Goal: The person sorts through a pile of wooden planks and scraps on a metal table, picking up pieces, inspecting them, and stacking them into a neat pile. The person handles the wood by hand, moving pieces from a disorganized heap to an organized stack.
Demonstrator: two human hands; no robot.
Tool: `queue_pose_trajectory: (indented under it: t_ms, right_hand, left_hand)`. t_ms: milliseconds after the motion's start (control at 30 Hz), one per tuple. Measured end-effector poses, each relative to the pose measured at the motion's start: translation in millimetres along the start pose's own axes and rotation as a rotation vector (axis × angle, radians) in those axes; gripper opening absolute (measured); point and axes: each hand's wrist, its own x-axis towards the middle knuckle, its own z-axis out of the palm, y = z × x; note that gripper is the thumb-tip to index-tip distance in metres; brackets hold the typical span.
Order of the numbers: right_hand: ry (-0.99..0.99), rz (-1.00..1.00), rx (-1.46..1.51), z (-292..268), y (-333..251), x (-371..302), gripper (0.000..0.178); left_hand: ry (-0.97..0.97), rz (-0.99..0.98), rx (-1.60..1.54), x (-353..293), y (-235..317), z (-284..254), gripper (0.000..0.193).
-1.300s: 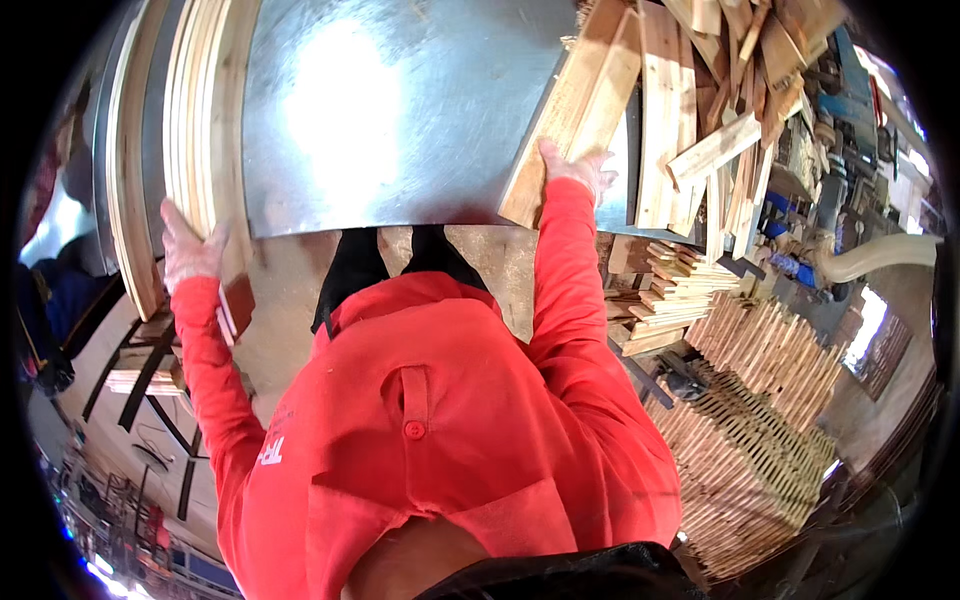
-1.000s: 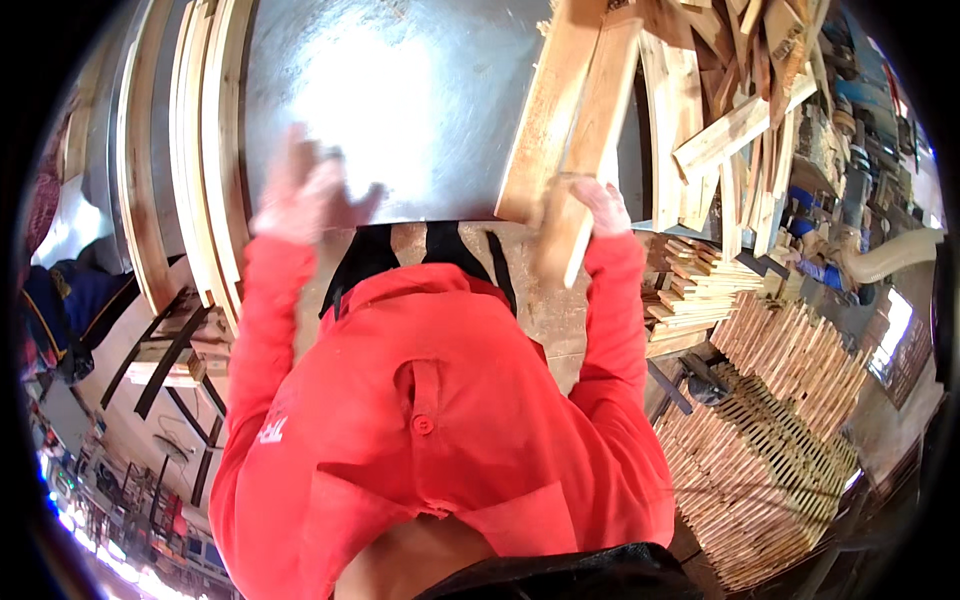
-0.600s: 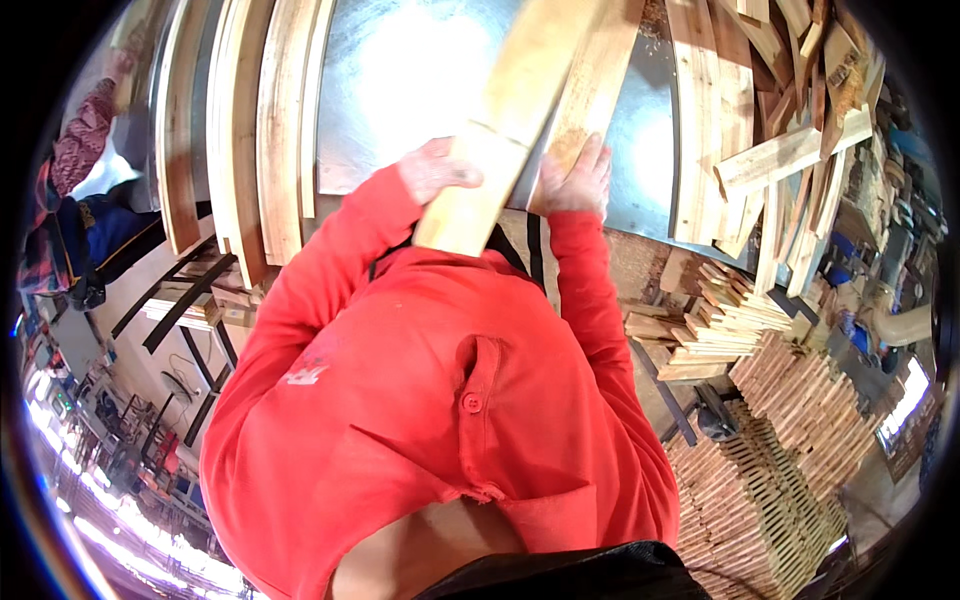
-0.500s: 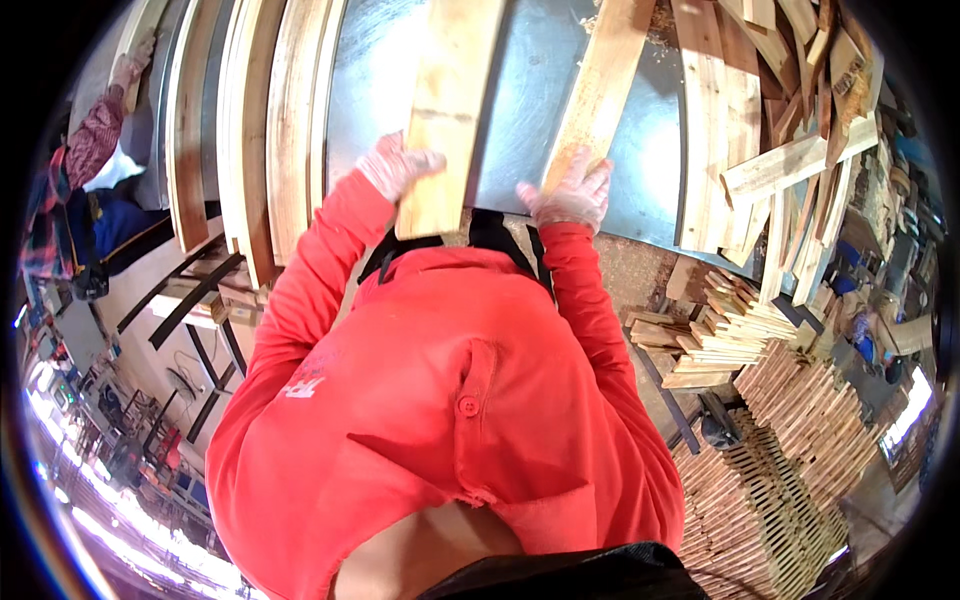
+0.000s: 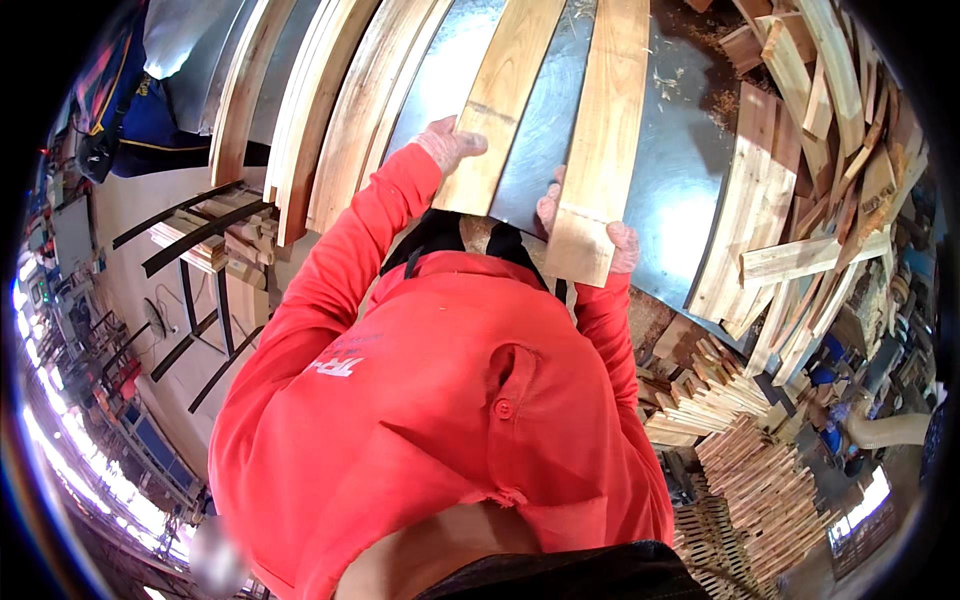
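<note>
A pale wooden plank (image 5: 497,100) with a dark band across it lies lengthwise on the metal tabletop. Curled over its left edge near the close end is my left hand (image 5: 452,145), in a clear glove. To its right, a second plank (image 5: 606,120) reaches past the table's near edge. My right hand (image 5: 624,247) grips this one from below: part of the hand shows at the plank's right edge and fingertips at its left edge, while the palm is hidden under the wood.
More long planks (image 5: 370,110) lie on the left of the metal table (image 5: 665,200). Wider boards (image 5: 745,200) and a heap of offcuts (image 5: 815,255) lie on the right, with sawdust at the back. Stacked strips (image 5: 760,490) stand low right; a black metal stand (image 5: 190,300) is on the left.
My right hand has gone from lying spread on top of the right plank to gripping it from underneath, and that plank has come toward me. My left hand stays at the left plank.
</note>
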Motion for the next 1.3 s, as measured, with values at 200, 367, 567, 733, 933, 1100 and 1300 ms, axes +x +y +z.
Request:
queue_pose_trajectory:
  t_ms: [200,367,567,733,933,1100,1300]
  right_hand:
    - [0.307,-0.233,-0.863,-47,-25,42,0.07]
    - [-0.048,-0.139,-0.634,-32,-26,56,0.063]
    - [-0.236,-0.026,-0.523,45,-16,118,0.061]
    - [-0.345,-0.209,-0.624,116,15,193,0.065]
    - [-0.419,-0.309,-0.68,197,39,252,0.072]
    - [-0.419,-0.206,-0.705,212,49,333,0.077]
    - [-0.584,-0.808,-1.351,210,87,512,0.069]
  left_hand:
    - [-0.009,0.057,0.209,-58,66,-6,0.043]
    - [-0.196,0.175,-0.031,-94,-16,2,0.045]
    - [0.023,-0.19,0.369,-92,7,-14,0.048]
    - [0.148,-0.101,0.419,-108,80,-63,0.043]
    - [0.671,0.465,0.669,-107,97,-234,0.04]
    - [0.672,0.243,1.025,-75,65,-362,0.063]
    - [0.683,-0.138,0.816,-39,64,-372,0.089]
